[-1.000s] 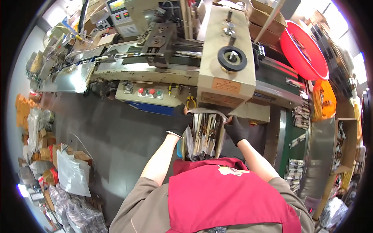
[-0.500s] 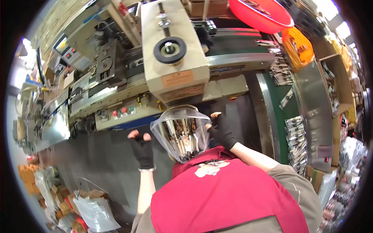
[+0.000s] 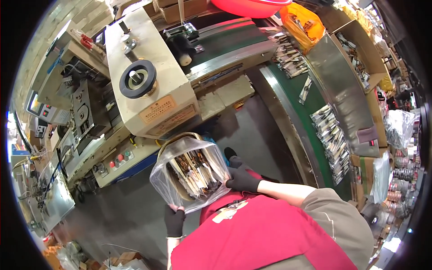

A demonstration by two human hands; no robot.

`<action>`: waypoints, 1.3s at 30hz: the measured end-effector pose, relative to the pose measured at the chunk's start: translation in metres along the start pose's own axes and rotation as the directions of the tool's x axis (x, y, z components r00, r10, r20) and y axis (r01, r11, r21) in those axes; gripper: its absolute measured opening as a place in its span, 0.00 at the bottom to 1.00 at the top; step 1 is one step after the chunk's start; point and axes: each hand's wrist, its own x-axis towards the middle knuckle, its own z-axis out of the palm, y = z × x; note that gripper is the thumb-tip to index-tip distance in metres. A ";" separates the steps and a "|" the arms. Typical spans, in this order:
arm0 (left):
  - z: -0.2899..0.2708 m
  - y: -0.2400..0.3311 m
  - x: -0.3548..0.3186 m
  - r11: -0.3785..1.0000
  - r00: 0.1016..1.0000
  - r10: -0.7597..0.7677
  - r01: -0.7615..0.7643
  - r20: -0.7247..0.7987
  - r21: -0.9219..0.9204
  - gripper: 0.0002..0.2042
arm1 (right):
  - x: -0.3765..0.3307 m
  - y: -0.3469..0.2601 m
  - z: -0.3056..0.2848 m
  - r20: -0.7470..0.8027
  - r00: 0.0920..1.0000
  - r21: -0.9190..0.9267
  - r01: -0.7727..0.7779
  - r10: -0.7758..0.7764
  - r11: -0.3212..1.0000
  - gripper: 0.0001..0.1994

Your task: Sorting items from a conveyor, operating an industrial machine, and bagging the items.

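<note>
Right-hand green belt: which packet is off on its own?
The single packet between the two groups. Bare green belt shows around it, while the others lie bunched in the upper group or lower group.

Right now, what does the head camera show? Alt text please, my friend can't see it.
A person's black-gloved left hand and right hand are at the edges of a clear bag around thin pieces. Beyond stands a beige machine with a black wheel; a green belt with packets runs at right.
</note>
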 end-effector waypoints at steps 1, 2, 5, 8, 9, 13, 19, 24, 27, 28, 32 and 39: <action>-0.009 0.036 -0.008 0.969 0.996 -0.017 -0.005 0.090 0.246 0.08 | -0.008 -0.020 -0.012 0.063 0.990 0.061 -0.133 0.129 0.989 0.16; -0.019 0.056 -0.013 0.976 0.990 -0.099 0.077 0.101 0.205 0.08 | 0.003 0.011 -0.015 -0.088 0.978 -0.125 0.178 -0.189 0.976 0.13; -0.041 0.090 -0.020 0.884 0.980 0.166 -0.198 0.111 0.423 0.10 | 0.004 -0.015 -0.055 -0.110 0.975 -0.050 0.187 -0.192 0.981 0.16; -0.007 0.119 -0.007 0.759 0.903 0.421 -0.303 -0.080 0.576 0.34 | 0.013 -0.048 -0.053 -0.173 0.950 -0.037 0.257 -0.260 0.966 0.20; 0.010 0.145 -0.003 0.795 0.964 0.248 -0.145 -0.098 0.590 0.42 | 0.021 -0.054 -0.050 -0.201 0.958 0.043 0.219 -0.206 0.975 0.23; 0.042 0.072 0.042 0.554 0.934 0.086 0.244 -0.347 0.796 0.31 | 0.074 -0.004 -0.010 0.071 0.992 0.234 0.088 -0.107 0.968 0.23; 0.099 -0.038 -0.105 0.786 0.681 0.277 0.245 -0.678 0.567 0.09 | 0.059 -0.031 0.024 0.501 0.787 -0.157 0.492 -0.360 0.857 0.20; 0.217 -0.096 -0.293 0.988 0.392 -0.153 0.079 -0.907 -0.133 0.13 | -0.082 -0.067 0.084 0.997 0.060 0.003 0.602 -0.049 0.798 0.20; 0.257 -0.059 -0.402 0.708 0.300 -0.638 -0.134 -0.709 -0.694 0.15 | -0.173 -0.044 0.107 0.986 -0.164 0.074 0.620 0.037 0.781 0.21; 0.274 -0.055 -0.428 0.653 0.236 -0.642 -0.332 -0.730 -0.681 0.15 | -0.194 -0.037 0.116 0.971 -0.227 0.091 0.637 0.073 0.765 0.21; 0.345 -0.078 -0.507 0.574 -0.121 -0.719 -0.659 -0.684 -0.487 0.12 | -0.283 0.012 0.166 0.879 -0.454 0.237 0.683 0.147 0.691 0.24; 0.423 -0.232 -0.635 0.618 -0.475 -0.779 -0.475 -0.409 -0.626 0.15 | -0.426 0.152 0.329 0.691 -0.641 0.610 0.765 0.334 0.207 0.14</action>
